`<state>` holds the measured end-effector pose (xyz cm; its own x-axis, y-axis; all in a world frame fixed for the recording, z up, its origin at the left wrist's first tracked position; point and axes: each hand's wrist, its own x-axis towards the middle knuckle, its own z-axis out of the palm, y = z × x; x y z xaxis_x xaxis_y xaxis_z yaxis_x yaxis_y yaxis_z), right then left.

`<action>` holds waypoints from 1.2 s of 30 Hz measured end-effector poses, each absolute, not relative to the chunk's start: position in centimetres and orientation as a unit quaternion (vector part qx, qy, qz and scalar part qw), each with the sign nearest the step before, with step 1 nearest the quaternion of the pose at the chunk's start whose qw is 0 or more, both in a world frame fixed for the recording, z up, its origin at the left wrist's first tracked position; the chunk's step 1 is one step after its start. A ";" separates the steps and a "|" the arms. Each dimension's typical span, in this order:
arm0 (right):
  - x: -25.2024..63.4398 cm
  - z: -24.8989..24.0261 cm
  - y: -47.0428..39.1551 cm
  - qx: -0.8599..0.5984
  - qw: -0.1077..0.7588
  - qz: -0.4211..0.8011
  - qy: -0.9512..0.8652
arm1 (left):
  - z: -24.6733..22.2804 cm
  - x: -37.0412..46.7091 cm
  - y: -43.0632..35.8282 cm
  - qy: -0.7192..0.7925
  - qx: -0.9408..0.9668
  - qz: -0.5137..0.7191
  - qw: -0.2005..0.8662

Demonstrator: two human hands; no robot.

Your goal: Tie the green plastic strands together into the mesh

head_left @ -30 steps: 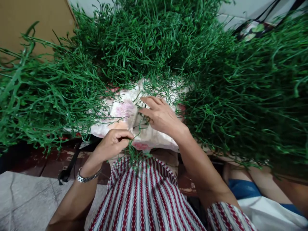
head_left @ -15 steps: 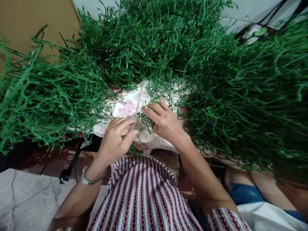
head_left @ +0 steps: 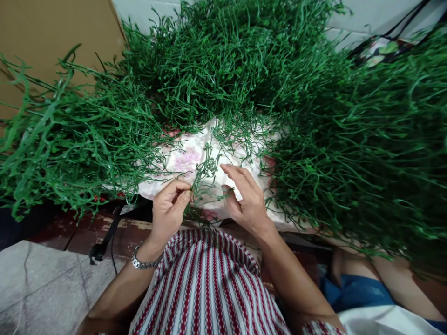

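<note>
Left hand (head_left: 172,204): looser half a second ago, now pinching green stems (head_left: 206,170) over floral cover (head_left: 185,160). Right hand (head_left: 247,197): spread, just beside them; hold now left-only.

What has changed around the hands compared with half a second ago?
The left hand, loosely open then, now pinches a small bunch of green stems. The right hand, over those stems then, has drawn back toward the body and is open beside them. The green heaps and flowered cloth stayed put.
</note>
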<state>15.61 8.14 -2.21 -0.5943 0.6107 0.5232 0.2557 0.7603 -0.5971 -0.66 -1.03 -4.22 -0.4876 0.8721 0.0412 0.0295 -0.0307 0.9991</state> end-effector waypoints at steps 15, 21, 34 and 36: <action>16.6 -1.5 7.3 -0.285 0.392 0.402 -0.777 | -3.9 -0.5 -3.4 0.569 0.470 0.553 0.388; 16.0 -2.2 5.7 -0.299 0.396 0.382 -0.780 | -2.5 1.1 -2.5 0.588 0.432 0.476 0.491; 17.6 0.5 6.9 -0.182 0.373 0.248 -0.875 | -1.8 1.0 -2.2 0.656 0.500 0.402 0.398; 17.3 1.0 7.6 -0.112 0.308 0.255 -0.910 | -1.6 1.2 -2.3 0.644 0.524 0.407 0.380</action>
<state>17.26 7.59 0.99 -0.7851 0.3612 0.5031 0.0467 0.8446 -0.5334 1.22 -2.32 -1.56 -0.1616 0.9848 -0.0637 0.3663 0.1198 0.9228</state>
